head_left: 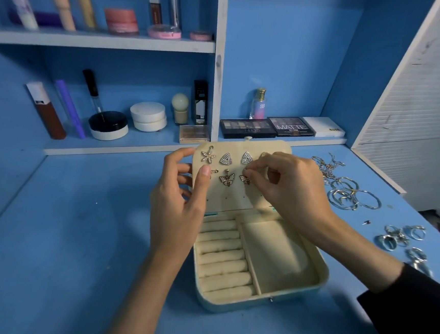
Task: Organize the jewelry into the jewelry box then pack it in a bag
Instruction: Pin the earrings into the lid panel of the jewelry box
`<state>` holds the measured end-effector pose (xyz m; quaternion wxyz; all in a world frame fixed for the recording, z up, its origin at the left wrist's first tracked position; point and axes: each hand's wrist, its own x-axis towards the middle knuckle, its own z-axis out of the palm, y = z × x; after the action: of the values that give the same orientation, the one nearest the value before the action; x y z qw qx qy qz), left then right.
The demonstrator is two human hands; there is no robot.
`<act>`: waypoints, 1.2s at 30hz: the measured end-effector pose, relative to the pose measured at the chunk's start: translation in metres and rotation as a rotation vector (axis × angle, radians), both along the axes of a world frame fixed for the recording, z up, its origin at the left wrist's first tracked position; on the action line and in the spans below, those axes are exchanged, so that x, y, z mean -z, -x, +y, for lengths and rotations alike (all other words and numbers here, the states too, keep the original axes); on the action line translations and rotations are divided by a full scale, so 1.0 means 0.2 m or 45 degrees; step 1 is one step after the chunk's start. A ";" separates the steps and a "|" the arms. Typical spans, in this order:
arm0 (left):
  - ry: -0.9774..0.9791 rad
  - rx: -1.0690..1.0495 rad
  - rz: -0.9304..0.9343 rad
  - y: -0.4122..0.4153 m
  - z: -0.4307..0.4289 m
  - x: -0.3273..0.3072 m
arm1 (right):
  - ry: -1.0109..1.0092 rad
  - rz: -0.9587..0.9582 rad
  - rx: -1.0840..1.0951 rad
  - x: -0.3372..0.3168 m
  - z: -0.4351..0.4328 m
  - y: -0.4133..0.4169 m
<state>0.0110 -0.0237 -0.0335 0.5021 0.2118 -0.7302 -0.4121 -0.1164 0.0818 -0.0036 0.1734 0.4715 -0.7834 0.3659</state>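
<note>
The jewelry box (262, 300) sits open on the blue table (88, 258) at the centre of the frame, just below the middle. Its lid (232, 200) stands up toward the back. My left hand (181, 196) grips the left edge of that lid, with the thumb pressed on the cream inner face and the fingers curled round behind. My right hand (287, 185) is bunched up over the right half of the lid, and its fingertips pinch a second butterfly earring (245, 179) against the lining.

Along the top row of the lid hang a flower earring (208, 156) and two triangular earrings (225, 159). One more piece further right is mostly hidden behind my knuckles. In the row below, a butterfly earring (226, 180) hangs just left of the one I pinch.

The base of the box holds a column of cream ring rolls (221, 257) on its left side and an open compartment (277, 255) on its right.

On the table to the right of the box lie a tangle of chains (326, 165), a cluster of hoop earrings (349, 198) below them, a tiny stud (367, 222) and a group of rings (400, 236) toward the lower right. Behind the box, two eyeshadow palettes (247, 127) lie flat by a small perfume bottle (258, 104). The shelves (96, 39) at the upper left carry jars and tubes.
</note>
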 end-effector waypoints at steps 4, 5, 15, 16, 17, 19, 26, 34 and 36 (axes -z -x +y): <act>0.016 -0.006 0.017 0.00 0.00 -0.01 | 0.006 0.017 0.015 -0.02 0.01 0.00; 0.020 -0.004 0.021 0.00 0.01 -0.01 | -0.006 0.013 0.032 -0.03 0.01 0.00; 0.112 -0.014 0.030 -0.03 0.03 -0.03 | -0.178 0.517 0.097 -0.12 0.03 0.05; 0.094 -0.018 0.018 -0.03 0.04 -0.04 | -0.181 0.536 0.081 -0.13 0.04 0.05; 0.062 -0.032 0.011 -0.04 0.05 -0.04 | -0.186 0.552 0.073 -0.13 0.05 0.05; 0.045 -0.147 0.027 -0.06 0.09 -0.07 | -0.182 0.571 0.065 -0.13 0.06 0.04; -1.109 0.375 0.113 -0.08 0.45 -0.15 | -0.151 0.633 0.070 -0.13 0.12 -0.01; -1.826 0.582 0.342 -0.05 0.44 -0.19 | -0.068 0.690 0.087 -0.06 0.20 -0.10; -1.834 0.592 0.357 -0.06 0.44 -0.18 | -0.040 0.725 0.090 -0.04 0.21 -0.11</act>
<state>0.0227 0.0637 0.0032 0.2287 0.2732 -0.2370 -0.9038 -0.0949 0.1243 0.0040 0.3916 0.5303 -0.7248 0.2003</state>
